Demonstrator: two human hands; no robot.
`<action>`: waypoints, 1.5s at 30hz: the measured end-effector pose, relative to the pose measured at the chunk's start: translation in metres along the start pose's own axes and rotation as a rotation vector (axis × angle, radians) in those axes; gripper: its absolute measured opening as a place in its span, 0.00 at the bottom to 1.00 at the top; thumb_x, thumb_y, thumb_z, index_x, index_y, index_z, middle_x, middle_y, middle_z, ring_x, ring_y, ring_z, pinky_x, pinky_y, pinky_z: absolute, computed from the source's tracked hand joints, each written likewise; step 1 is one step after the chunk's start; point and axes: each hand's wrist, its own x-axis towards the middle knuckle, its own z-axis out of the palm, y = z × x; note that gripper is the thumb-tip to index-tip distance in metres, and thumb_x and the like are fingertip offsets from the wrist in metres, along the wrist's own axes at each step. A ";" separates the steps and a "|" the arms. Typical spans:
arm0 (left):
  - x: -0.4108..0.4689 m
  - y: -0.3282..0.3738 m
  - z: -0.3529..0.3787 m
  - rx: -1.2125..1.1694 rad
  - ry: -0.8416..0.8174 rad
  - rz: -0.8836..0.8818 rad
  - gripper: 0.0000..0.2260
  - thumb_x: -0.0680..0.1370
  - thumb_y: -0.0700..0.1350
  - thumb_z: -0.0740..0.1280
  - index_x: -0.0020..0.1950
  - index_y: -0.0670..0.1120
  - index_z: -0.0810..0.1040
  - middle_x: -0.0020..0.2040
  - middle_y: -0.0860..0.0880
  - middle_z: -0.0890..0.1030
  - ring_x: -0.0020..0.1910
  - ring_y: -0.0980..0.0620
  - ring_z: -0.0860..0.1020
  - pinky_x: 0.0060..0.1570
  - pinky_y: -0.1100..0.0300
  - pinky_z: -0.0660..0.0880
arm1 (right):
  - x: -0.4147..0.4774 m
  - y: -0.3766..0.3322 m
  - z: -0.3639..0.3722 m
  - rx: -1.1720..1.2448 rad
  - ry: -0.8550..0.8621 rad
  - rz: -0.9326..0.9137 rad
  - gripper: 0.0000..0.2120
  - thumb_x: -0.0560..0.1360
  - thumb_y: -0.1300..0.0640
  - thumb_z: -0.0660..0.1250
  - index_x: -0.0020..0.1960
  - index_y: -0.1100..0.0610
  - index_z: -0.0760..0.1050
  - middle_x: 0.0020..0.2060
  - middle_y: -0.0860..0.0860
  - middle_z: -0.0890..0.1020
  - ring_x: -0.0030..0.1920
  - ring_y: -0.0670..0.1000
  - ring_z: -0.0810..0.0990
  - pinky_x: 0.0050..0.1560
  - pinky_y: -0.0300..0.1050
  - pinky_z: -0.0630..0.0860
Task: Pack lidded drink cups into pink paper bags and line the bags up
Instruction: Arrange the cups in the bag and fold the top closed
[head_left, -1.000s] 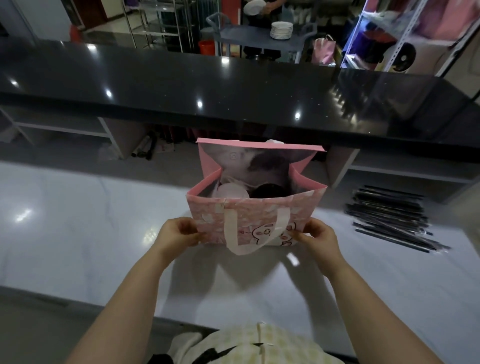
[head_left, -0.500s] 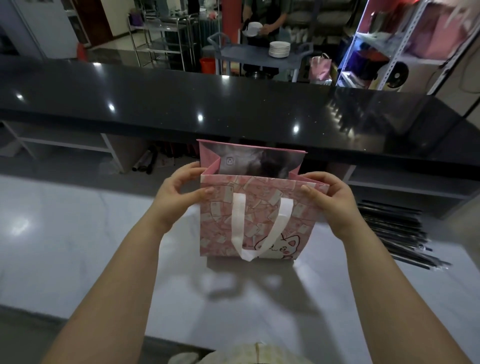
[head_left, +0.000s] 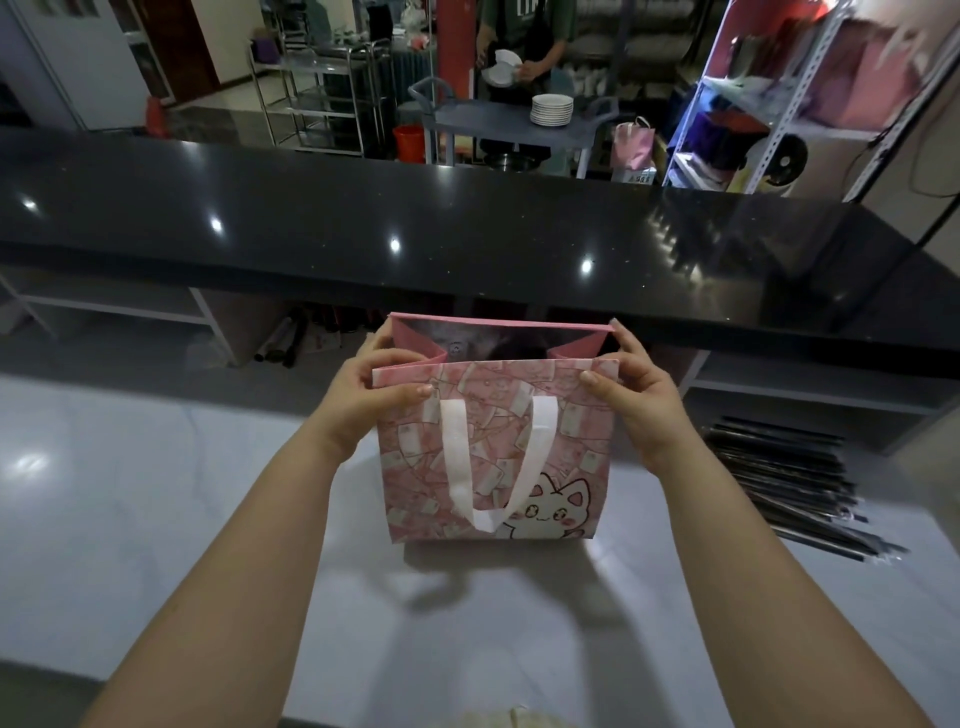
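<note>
Pink paper bag (head_left: 493, 457) stands upright on pale marble-look counter (head_left: 156, 493), centre of view, just in front of the raised black countertop (head_left: 467, 223). Bag front has cat print low right + banknote-type pattern; white ribbon handle (head_left: 493, 467) hangs down over front panel in a U.

L hand (head_left: 371, 389) at bag's top-left corner: thumb on front panel, other fingers wrapped behind, pinching the rim. R hand (head_left: 631, 395) at top-right corner, same deal: thumb on front, index tip up on back rim, fingers pinching the top edge. Both hands closed on the bag, forearms reach in from bottom corners.

Bag mouth narrowed, front and back panels close together w/ side gussets folded inward. Inside is dark, contents can't tell; no cup visible from this angle.

R of bag, apart from it: pile of black wrapped straws (head_left: 795, 493) lying flat on counter near the shelf edge.

Bkgd beyond black countertop: grey cart (head_left: 514, 117) w/ stack of white plates (head_left: 551, 110), another person (head_left: 524, 31) behind it holding a white dish, a small pink bag (head_left: 632, 143) by the cart, orange bucket (head_left: 409, 141) on floor, metal shelving (head_left: 753, 104) at right.
</note>
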 end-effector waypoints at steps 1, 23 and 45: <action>0.001 0.000 0.000 -0.018 0.010 0.004 0.16 0.59 0.51 0.79 0.45 0.49 0.86 0.69 0.61 0.71 0.64 0.52 0.75 0.47 0.59 0.79 | 0.003 0.001 0.000 0.022 -0.021 -0.001 0.03 0.66 0.54 0.75 0.39 0.52 0.83 0.70 0.34 0.66 0.55 0.32 0.77 0.44 0.35 0.79; 0.011 0.007 0.008 0.026 0.176 0.100 0.16 0.70 0.31 0.74 0.39 0.54 0.83 0.45 0.54 0.85 0.49 0.56 0.83 0.42 0.62 0.80 | 0.007 0.017 0.019 -0.043 0.296 -0.213 0.21 0.73 0.66 0.72 0.55 0.44 0.69 0.41 0.45 0.83 0.45 0.46 0.82 0.43 0.38 0.80; 0.000 0.024 0.023 0.909 0.240 0.499 0.07 0.69 0.45 0.77 0.42 0.49 0.79 0.39 0.57 0.79 0.40 0.55 0.78 0.52 0.50 0.74 | -0.007 -0.018 0.042 -0.768 0.091 -0.396 0.13 0.71 0.58 0.74 0.53 0.50 0.77 0.45 0.41 0.79 0.47 0.44 0.77 0.52 0.48 0.77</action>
